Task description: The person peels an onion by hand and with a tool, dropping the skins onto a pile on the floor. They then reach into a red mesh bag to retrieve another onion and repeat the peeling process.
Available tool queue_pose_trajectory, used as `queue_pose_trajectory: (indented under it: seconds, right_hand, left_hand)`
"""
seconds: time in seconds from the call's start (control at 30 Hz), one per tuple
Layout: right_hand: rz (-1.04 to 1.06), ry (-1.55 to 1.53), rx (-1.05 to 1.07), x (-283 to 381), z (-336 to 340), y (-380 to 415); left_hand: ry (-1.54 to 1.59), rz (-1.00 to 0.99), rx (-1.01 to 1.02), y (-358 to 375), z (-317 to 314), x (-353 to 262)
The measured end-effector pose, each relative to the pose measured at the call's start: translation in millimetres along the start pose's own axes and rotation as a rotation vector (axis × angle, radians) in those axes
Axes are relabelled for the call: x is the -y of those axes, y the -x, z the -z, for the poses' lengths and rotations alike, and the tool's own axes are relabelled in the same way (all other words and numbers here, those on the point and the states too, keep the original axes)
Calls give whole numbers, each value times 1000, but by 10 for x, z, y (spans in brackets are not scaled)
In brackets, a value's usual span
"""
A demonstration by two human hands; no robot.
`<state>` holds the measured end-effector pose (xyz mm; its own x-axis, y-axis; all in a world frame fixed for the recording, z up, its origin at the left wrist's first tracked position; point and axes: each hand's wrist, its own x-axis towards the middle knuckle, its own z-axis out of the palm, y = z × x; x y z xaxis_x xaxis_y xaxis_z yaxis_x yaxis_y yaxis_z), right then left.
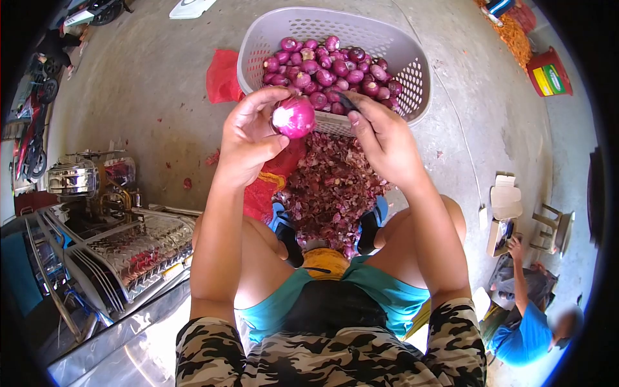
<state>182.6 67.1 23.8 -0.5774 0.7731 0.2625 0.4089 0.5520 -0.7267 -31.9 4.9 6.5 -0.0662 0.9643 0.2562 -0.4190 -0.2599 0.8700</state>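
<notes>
My left hand (248,135) holds a peeled, shiny purple-red onion (294,117) between thumb and fingers, with a pale patch on its left side. In my right hand (390,138), the thumb and fingers close on a small dark knife (347,102); most of it is hidden by the hand. The knife is apart from the onion. Just beyond both hands stands a grey perforated plastic basket (335,18) holding many red onions (322,68). Below the hands, a heap of dry onion skins (332,171) covers the floor between my feet.
A red mesh sack (258,197) lies left of the skins, and more red mesh (222,76) touches the basket's left side. Metal machinery (122,251) stands at left. A person in a blue shirt (525,335) sits at lower right near an open cardboard box (506,197). A red bucket (549,74) stands upper right.
</notes>
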Motion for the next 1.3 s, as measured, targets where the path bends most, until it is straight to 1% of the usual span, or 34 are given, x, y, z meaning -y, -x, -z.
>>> queue_pose_trajectory:
  seconds: [0.07,0.17,0.27,0.3,0.4,0.5,0.6,0.9,1.0,1.1,1.3]
  right_hand:
    - [110,79,-91,120,38,-22]
    - [153,97,-106,196,11,6]
    - [160,106,-67,199,-46,-3]
    - [185,149,-105,182,-75,-10]
    - [239,139,-103,162,-81,-27]
    - [138,94,-50,170,-83,8]
    - [172,96,-29,142,-95,16]
    - [189,76,10,123,-56,7]
    - [161,96,3,131,-58,12]
    - [137,80,-2,110,-66,15]
    - [123,35,12,86,-42,30]
  left_hand:
    - [-94,1,-1,-22,4,5]
    - [-211,-14,-8,-24,-12,32]
    - [-315,-48,-16,-38,-39,29]
    - [-349,-58,-19,-40,-48,24]
    - [-429,-67,-24,-39,-78,-1]
    - [-466,-85,-21,-39,-78,-2]
    - [-473,-75,-27,-35,-85,-13]
    - [-527,-87,-15,-43,-84,-10]
    - [-552,-96,19,-36,-99,-11]
    - [-557,-104,17,-34,-93,29]
    - [-493,-59,-18,-37,-119,5]
